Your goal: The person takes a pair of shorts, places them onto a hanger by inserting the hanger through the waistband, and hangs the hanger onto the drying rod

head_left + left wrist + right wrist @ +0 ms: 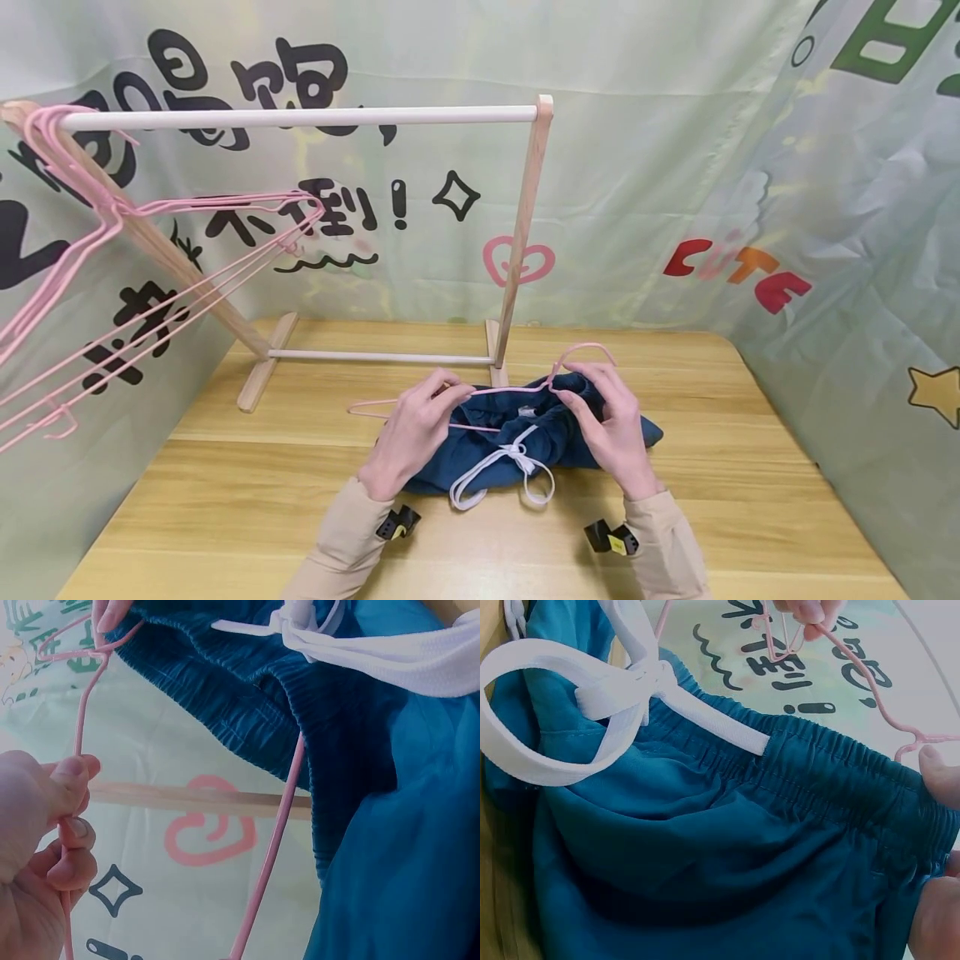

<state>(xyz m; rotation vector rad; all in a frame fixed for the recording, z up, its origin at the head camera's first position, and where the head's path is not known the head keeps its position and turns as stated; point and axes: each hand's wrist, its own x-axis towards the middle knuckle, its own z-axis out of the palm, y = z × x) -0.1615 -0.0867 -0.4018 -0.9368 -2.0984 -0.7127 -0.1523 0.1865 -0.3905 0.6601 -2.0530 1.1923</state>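
Dark blue drawstring shorts or trousers (435, 468) lie bunched on the table, their elastic waistband toward the hands. A white drawstring (515, 451) is tied in a bow at the front. My left hand (415, 429) pinches the upper wire of a pink hanger (80, 724) between thumb and curled fingers. The hanger's right part runs inside the waistband, while its left end sticks out. With thumb and fingers, my right hand (613, 421) grips the waistband (900, 799) at its right side, close to the hanger's neck. The hook (585, 346) curves up above that hand.
A rack with a white top bar (315, 117) and wooden legs (519, 233) stands at the back left. Several pink hangers (112, 204) hang at its left end. Printed fabric (637, 167) surrounds the wooden table (735, 467).
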